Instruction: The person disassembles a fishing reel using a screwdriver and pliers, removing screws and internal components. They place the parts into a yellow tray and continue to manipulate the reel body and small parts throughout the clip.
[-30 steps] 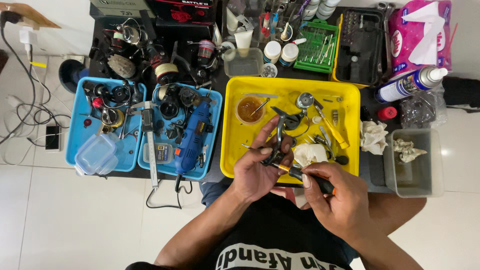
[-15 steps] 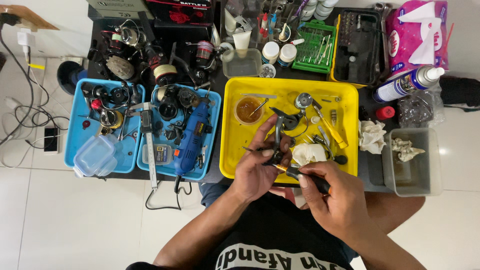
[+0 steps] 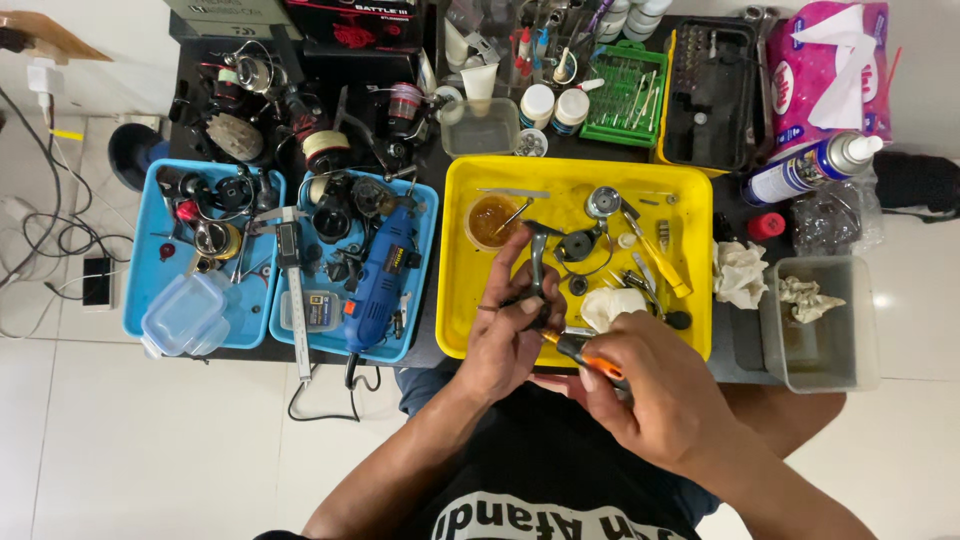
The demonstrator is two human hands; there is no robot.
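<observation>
My left hand (image 3: 508,335) grips a dark fishing reel body (image 3: 537,272) over the near edge of the yellow tray (image 3: 460,300); its stem sticks up toward the tray's middle. My right hand (image 3: 655,395) holds an orange-handled screwdriver (image 3: 585,352) whose tip points left into the reel part beside my left fingers. Loose reel parts, a white rag (image 3: 612,305) and a small cup of amber grease (image 3: 491,220) lie in the tray beyond my hands.
Two blue trays (image 3: 140,300) at left hold reel parts, a caliper (image 3: 293,290) and a blue rotary tool (image 3: 380,275). A green bit rack (image 3: 625,100), black tool case (image 3: 712,90), spray can (image 3: 810,170), tissue pack (image 3: 825,70) and a grey bin (image 3: 820,320) stand behind and right.
Both hands stay at the tray's near edge; the reel part and screwdriver have shifted only slightly.
</observation>
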